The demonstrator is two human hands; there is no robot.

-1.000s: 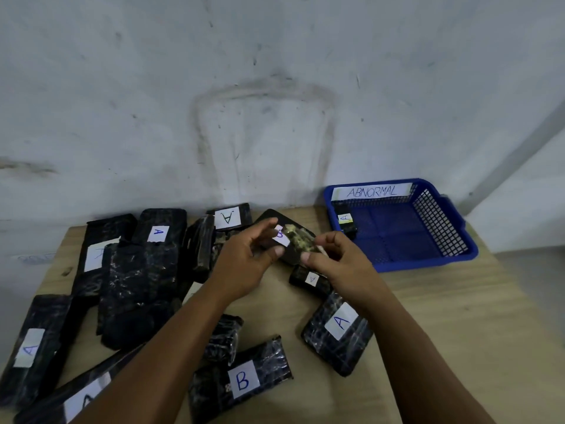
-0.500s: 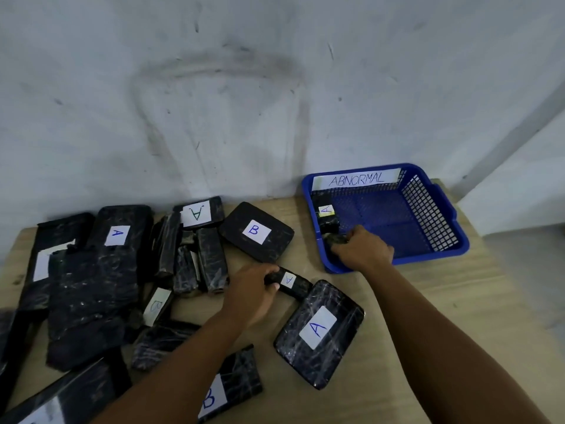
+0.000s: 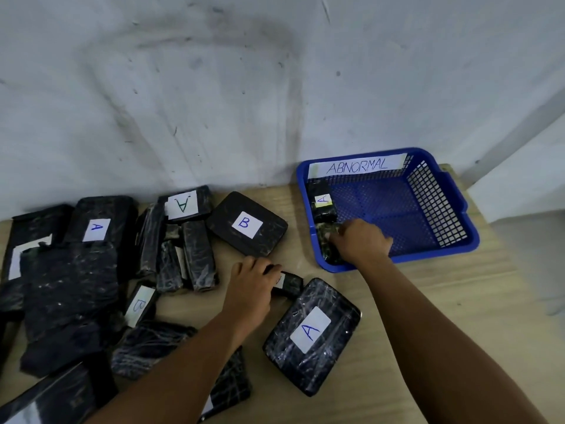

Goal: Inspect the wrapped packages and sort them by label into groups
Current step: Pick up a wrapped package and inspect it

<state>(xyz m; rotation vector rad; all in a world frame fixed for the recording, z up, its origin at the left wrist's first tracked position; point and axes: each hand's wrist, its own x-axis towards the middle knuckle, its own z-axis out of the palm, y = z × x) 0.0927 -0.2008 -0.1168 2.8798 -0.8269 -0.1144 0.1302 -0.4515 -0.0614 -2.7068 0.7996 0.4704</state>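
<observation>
So right now my right hand [image 3: 360, 240] is down in the blue basket [image 3: 458, 237] marked ABNORMAL, fingers curled round a small greenish wrapped package [image 3: 328, 244] that sits at my fingertips against the basket's near-left wall, just this side of another little package with an A label [image 3: 321, 201] already in there. My left hand [image 3: 250, 281] is out on the wooden table [image 3: 428, 316], closing on a small dark package [image 3: 289, 284] poking out past my fingertips; its label is mostly hidden under my fingers, so I can't read it. Tip for doing this bit well, I'd say: set the reject flat on the basket floor and let go cleanly so it doesn't tip onto the A one, and don't lift the left-hand piece until I can turn it label-up and actually check the letter and the wrap. The big A package [image 3: 312, 332] lies just beside my left wrist on the thumb side, and the big B package [image 3: 246, 223] is just beyond my left knuckles, so those look like the anchors for the two groups. Compared with half a second back: not much, both hands are in about the same spots, the right has sunk a bit deeper into the basket and the left has slid further over the small package, covering more of its label.
</observation>
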